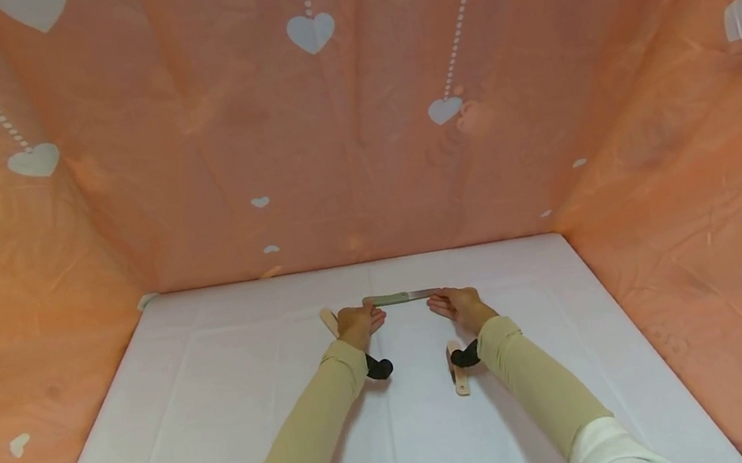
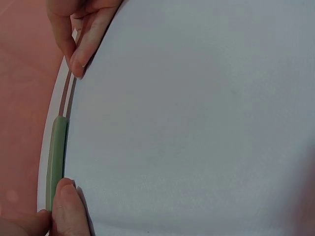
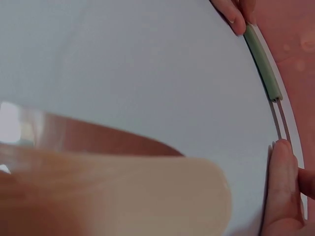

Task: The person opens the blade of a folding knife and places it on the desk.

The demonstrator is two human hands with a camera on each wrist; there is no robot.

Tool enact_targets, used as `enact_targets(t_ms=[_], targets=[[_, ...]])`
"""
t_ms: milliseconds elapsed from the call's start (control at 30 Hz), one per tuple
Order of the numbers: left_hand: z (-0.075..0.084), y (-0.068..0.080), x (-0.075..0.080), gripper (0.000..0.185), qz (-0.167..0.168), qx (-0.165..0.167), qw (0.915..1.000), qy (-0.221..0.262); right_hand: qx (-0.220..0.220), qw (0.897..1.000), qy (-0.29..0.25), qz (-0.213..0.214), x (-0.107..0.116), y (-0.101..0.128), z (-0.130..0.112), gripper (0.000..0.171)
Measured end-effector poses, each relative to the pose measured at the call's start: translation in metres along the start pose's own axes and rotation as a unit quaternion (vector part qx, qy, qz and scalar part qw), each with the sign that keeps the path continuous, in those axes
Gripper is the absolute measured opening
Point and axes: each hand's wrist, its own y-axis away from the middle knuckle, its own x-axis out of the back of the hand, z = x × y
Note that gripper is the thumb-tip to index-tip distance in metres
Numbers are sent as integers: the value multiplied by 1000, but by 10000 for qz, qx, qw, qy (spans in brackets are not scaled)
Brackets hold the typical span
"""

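Observation:
A knife with a pale green handle and a thin metal blade lies level between the hands, near the far side of the white table. My left hand pinches the end of its handle. On the other side my right hand pinches the blade towards its tip, covering that part. In the left wrist view the green handle shows between both sets of fingertips. Whether the knife touches the tabletop, I cannot tell.
A beige, wood-like piece with a hole at one end lies beneath my right wrist. Another beige piece sticks out beside my left hand. The white table meets orange, heart-printed sheeting at the back and sides.

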Motion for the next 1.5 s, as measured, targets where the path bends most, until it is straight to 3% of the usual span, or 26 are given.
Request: enact_targets(t_ms=[367, 533, 733, 933, 1133, 1333, 1500], targets=[[4, -2, 1, 29, 134, 65, 9999, 26, -29, 9998, -72, -202, -2, 0, -3, 33], [4, -3, 2, 29, 15, 42, 10000, 36, -89, 9993, -77, -364, 0, 2, -7, 34], [8, -1, -1, 32, -357, 8, 9994, -43, 37, 9973, -232, -692, 4, 0, -11, 33], [6, 3, 3, 32, -424, 57, 9987, -292, 109, 9969, 241, -747, 14, 10, -14, 37], [-8, 18, 5, 33, -945, -74, 9946, -431, 226, 9941, 526, -922, 38, 31, -16, 44], [-19, 43, 4, 36, -1314, -416, 9905, -19, 279, 9940, 56, -1053, 63, 58, -7, 45], [-32, 66, 5, 38, -1497, -533, 9871, -187, 263, 9938, -209, -1062, 82, 79, 9, 45]])
